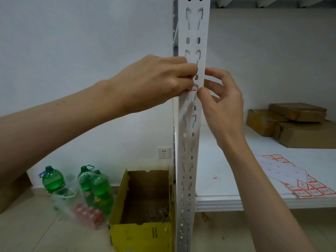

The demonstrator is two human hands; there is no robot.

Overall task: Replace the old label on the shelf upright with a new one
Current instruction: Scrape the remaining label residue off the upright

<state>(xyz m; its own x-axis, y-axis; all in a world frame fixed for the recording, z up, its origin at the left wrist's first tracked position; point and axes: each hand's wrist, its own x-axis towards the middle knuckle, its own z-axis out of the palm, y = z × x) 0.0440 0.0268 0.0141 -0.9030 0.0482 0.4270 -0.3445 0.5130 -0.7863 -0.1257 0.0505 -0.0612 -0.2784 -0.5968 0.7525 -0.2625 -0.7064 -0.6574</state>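
Both hands at the white slotted shelf upright [191, 124], centre of frame; left hand [156, 82] comes in from the left, fingers curled tight against the upright's front face, fingertips pinching at a small red-edged label [194, 90] — only a sliver of it shows below the knuckles; right hand [221, 99] comes from the lower right, thumb and forefinger tip meeting at the label's right edge, other fingers loosely bent and apart; can't tell whether the label is stuck down or partly lifted — the fingers cover it.

Label sheets [298, 182] with red-bordered stickers lie on the white shelf board [236, 171], lower right; brown cardboard parcels [294, 122] stacked at right; open yellow carton [143, 211] on the floor at bottom centre, green bottles [76, 184] to its left; wall socket [164, 153] above the carton.
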